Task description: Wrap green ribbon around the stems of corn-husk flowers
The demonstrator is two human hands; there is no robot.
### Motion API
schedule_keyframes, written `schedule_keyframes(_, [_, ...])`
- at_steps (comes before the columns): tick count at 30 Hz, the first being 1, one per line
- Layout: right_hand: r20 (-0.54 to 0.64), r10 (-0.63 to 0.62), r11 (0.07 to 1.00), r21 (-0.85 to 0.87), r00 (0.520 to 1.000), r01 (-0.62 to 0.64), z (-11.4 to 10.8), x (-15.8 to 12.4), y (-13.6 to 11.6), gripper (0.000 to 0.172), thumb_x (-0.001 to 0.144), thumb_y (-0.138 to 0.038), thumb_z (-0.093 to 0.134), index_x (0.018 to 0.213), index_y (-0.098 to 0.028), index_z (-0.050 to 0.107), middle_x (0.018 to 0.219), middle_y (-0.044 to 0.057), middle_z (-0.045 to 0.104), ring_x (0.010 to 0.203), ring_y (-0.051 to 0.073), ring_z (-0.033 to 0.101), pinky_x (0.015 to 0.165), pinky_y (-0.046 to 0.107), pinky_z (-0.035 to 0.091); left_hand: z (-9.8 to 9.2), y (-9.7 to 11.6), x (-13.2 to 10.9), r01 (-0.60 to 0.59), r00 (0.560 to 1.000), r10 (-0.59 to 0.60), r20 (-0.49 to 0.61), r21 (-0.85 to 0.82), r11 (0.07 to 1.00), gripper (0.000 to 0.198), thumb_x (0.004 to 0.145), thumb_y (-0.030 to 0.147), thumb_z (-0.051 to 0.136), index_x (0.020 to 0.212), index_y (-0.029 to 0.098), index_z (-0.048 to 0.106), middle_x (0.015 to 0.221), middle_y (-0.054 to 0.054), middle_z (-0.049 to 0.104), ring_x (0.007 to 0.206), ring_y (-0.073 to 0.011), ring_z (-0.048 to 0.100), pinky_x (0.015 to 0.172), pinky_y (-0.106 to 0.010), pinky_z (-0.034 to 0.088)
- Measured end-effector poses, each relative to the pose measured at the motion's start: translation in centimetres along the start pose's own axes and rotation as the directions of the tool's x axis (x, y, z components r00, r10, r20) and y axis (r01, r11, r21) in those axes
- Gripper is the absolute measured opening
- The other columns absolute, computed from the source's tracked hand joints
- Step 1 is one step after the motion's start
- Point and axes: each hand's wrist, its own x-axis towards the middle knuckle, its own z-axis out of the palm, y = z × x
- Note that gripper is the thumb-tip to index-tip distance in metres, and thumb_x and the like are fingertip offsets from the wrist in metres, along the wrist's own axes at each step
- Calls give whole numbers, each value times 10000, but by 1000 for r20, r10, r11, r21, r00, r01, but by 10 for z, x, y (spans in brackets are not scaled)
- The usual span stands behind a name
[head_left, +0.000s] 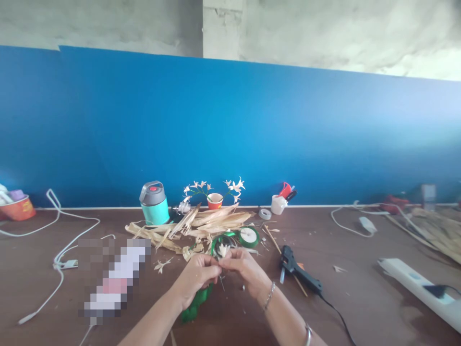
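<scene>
My left hand (202, 278) and my right hand (247, 270) meet above the table, fingertips pinched together. Between them stands a small pale corn-husk flower (224, 250), petals up, its base hidden by my fingers. A thin stem seems to poke out below. Crumpled green ribbon (196, 305) lies under my left hand. Just behind the hands are a ribbon spool (248, 236) with green edging and a pile of dried corn husks (216, 218). Another husk flower (162, 264) rests on the table to the left.
A black glue gun (300, 271) lies at right, across a thin stick. Behind the husks stand a turquoise flask (154, 211), a red cup (215, 203) with flower sprays and a white cup (278, 205) of tools. White cables (61, 240) run at left; a power strip (421, 288) sits far right.
</scene>
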Motion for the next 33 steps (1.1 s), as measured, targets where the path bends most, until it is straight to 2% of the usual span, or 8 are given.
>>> schedule_keyframes(4, [53,6,999,38,999,-8,1,-2,-2,286,489,-249,768,455,-144,504,416,-61,471,439,56,389,487,215,243,-3,1,0,11,996,-6,90,-63,998,141,569,242,582,503,141,511,404,43,471,354,-24,213,406,-219,65])
schedule_keyframes(8, [101,36,998,54,994,-41,2,-5,-4,267,483,-252,772,475,-138,530,433,-48,501,449,62,412,484,215,237,-5,2,-1,11,990,-1,142,-67,998,156,554,258,611,514,147,509,397,72,401,363,-28,212,398,-219,76])
schedule_keyframes(10, [84,45,998,34,995,-48,2,-4,-4,273,487,-263,770,478,-143,526,426,-50,497,431,62,398,470,218,218,-5,1,0,21,994,-19,110,-15,1000,146,568,261,608,535,146,525,398,75,404,360,-30,204,398,-220,78])
schedule_keyframes(14, [-29,-3,998,-71,1000,1,0,1,0,264,470,-257,766,468,-149,525,425,-53,493,432,61,364,466,224,193,-3,-1,2,22,999,-18,-33,146,989,145,585,255,606,525,142,539,389,65,431,364,-40,257,406,-210,127])
schedule_keyframes(17, [-82,-9,990,-140,997,-2,-1,3,1,248,491,-261,745,461,-152,524,413,-59,469,424,54,321,462,229,166,0,-1,1,-5,995,21,-95,162,987,147,575,224,606,499,154,501,395,69,424,385,-47,294,412,-199,166])
schedule_keyframes(22, [-60,35,993,-107,998,-41,0,0,-4,244,492,-255,735,449,-160,514,387,-68,436,407,49,290,454,235,153,4,4,-4,-8,998,13,-61,88,996,156,575,232,607,503,155,492,392,76,408,371,-36,235,404,-204,119])
schedule_keyframes(28, [-72,19,989,-146,997,-30,0,0,-2,251,510,-273,749,483,-153,530,409,-57,456,429,61,332,462,229,184,4,3,-4,-2,993,14,-118,98,995,170,543,224,640,480,149,500,396,69,417,384,-39,280,405,-196,135])
schedule_keyframes(33, [75,-37,999,26,997,35,-3,-1,-4,281,626,-373,695,521,-151,559,537,-23,515,526,86,412,522,225,281,1,3,-2,-58,996,54,-76,-53,997,165,556,240,625,498,143,504,385,78,391,359,-22,219,406,-202,89])
